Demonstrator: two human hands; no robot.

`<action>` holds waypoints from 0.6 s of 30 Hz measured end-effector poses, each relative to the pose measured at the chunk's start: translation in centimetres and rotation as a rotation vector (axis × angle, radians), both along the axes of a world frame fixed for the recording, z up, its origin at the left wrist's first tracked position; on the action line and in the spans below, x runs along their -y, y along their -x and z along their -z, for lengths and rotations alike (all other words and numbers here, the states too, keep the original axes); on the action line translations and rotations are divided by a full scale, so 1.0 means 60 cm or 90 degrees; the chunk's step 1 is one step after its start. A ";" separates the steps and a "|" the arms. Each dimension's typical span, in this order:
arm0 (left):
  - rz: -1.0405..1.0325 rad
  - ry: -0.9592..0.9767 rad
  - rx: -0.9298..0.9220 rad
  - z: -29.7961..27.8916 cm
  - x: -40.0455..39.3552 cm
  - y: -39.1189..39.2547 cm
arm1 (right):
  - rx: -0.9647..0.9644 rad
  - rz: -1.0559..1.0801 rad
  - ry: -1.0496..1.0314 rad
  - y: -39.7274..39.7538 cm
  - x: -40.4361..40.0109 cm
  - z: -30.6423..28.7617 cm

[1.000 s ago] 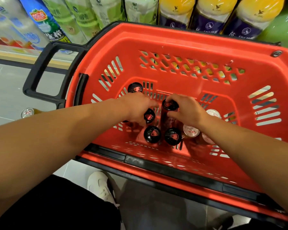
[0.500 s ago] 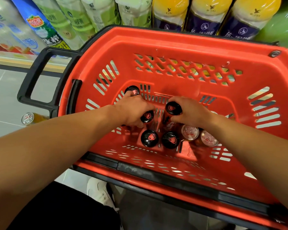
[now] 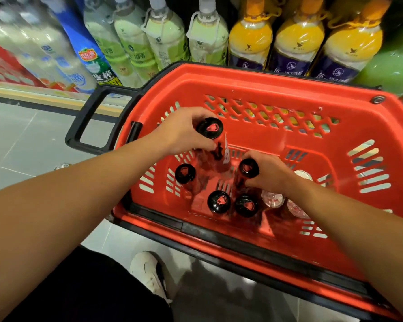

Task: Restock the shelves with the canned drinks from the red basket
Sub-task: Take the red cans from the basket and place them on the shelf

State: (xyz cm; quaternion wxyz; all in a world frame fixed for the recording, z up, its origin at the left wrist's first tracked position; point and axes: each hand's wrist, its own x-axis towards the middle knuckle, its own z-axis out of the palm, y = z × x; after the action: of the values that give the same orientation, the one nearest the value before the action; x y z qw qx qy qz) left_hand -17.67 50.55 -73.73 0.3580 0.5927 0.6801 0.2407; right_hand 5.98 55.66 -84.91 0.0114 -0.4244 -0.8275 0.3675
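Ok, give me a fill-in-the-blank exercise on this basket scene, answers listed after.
1. The left hand grips a can with a ____ top.
2. The cans stand inside a ____ basket.
3. The right hand grips ____ can.
4. Besides the gripped two, ____ black-topped cans stand in the basket.

Answers: black; red; one; three

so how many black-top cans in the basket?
5. One lifted in the left hand at, one gripped by the right hand at, three standing. More may be hidden under the arms.
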 end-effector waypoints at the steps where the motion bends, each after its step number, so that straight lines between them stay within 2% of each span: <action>1: -0.034 -0.008 0.065 -0.007 0.001 0.004 | -0.006 0.011 -0.009 -0.002 0.000 -0.010; 4: -0.118 -0.044 0.262 -0.031 0.003 0.009 | -0.048 0.084 -0.008 -0.010 -0.010 -0.057; 9: -0.192 -0.070 0.533 -0.083 -0.009 -0.005 | -0.227 0.197 -0.026 -0.038 -0.025 -0.153; 13: -0.221 -0.111 0.591 -0.119 -0.026 -0.037 | -0.314 0.289 -0.081 -0.065 -0.036 -0.218; 18: -0.247 -0.229 0.629 -0.167 -0.061 -0.113 | -0.409 0.358 -0.141 -0.094 -0.042 -0.306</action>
State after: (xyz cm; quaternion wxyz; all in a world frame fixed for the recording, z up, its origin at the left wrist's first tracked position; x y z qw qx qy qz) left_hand -10.88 54.20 -63.71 0.4765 0.3249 0.4765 0.6636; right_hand 11.59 58.16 -66.52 0.4131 -0.4937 -0.6684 0.3727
